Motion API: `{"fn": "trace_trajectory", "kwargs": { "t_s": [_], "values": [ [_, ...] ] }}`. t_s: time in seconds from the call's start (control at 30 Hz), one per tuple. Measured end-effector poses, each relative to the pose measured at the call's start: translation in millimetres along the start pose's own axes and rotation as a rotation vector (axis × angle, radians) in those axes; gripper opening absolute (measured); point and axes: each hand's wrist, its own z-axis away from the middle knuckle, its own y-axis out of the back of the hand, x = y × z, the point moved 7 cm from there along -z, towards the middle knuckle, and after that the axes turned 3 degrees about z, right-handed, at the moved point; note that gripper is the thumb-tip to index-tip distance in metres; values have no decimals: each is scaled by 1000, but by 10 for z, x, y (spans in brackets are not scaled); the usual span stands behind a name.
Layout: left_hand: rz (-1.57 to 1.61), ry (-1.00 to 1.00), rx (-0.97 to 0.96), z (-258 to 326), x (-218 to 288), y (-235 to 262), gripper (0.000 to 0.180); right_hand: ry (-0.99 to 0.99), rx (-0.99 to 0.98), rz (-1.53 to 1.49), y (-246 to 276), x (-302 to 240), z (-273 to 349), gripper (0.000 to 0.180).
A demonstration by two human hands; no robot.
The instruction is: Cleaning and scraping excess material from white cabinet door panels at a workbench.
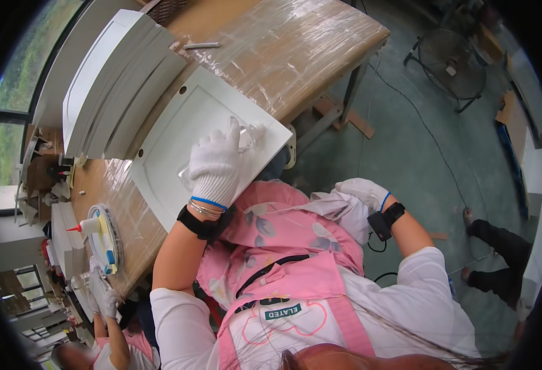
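Under left grip [216, 161]: white panel [178, 139].

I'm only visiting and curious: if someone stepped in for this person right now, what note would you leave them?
Left hand: gloved, pressing a piece of clear plastic film flat on the white panel.
Right hand: gloved, off the workbench, gripping a white cloth by the pink apron.
Things: the panel lies flat on the plastic-wrapped workbench; a stack of similar white panels stands beside it.
Done: film partly loose on the panel.
Left: likely clearing the film and wiping; the cloth is not yet on the panel.
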Motion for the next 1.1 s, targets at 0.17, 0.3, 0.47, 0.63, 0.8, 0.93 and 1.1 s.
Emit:
{"fn": "trace_trajectory", "kwargs": {
  "t_s": [0.17,0.3,0.47,0.63,0.8,0.93,1.1],
  "values": [
    [-40,-25,-20,55,17,-26,52,47,5,-73,-5,-6,14,42],
    [-68,-45,-23,129,27,30,53,20,-41,-153,-62,-30,30,41],
    [-11,-1,-64,188,-39,11,57,51,12,-126,15,113,-54,34],
    [23,-6,-69,269,-39,73,56,-7,28,-197,-17,-71,75,37],
    [122,60,-58,371,-131,80,61,83,-51,-204,8,-236,57,35],
    [275,238,11,671,-481,-36,66,149,-94,-496,-72,-378,-12,27],
    [740,375,541,1365,-1445,0,76,258,-48,-282,-217,-761,253,25]
  ]
}}
